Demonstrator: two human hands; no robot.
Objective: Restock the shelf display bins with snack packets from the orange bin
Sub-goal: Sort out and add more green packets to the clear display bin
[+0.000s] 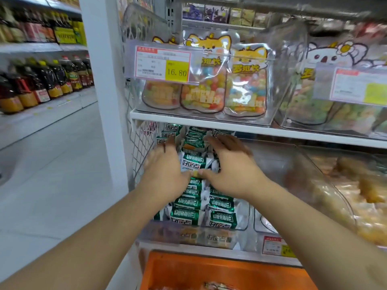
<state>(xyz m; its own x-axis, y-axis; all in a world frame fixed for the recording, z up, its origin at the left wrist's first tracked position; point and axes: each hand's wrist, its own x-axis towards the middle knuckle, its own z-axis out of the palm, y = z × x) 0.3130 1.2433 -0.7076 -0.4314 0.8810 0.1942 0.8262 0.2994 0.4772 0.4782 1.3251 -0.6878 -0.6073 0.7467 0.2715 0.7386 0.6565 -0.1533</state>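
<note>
The clear display bin (pixel 245 218) on the lower shelf is taken as the landmark. It is filled with green-and-white snack packets (pixel 199 203) stacked in rows from its front wall to its back. Both hands are placed over the pile near the middle of the bin. The left hand (pixel 165 168) is laid on the left side of the pile, fingers extended and spread; the right hand (pixel 232 164) is laid on the right side, fingers likewise extended. The grip of each hand is wide and flat, and no packet is enclosed by either. The thumbs are brought close together over one packet (pixel 195 164) lying on top.

Directly above the bin, the white shelf board (pixel 293 130) overhangs its rear half, so that access to the back rows is restricted. On that board, a clear bin (pixel 249 120) of cat-printed candy pouches (pixel 247 84) is seated, with a price tag (pixel 163 63) reading 16.80 on its front. Left of the landmark bin, a wire mesh panel (pixel 142 143) closes the shelf end. Right of it, a second clear bin (pixel 326 185) holds yellowish goods, blurred. Below and in front of it, the orange bin (pixel 167 268) is positioned; its contents are mostly out of frame. Further left, across the aisle floor, bottles (pixel 52 80) are shelved.
</note>
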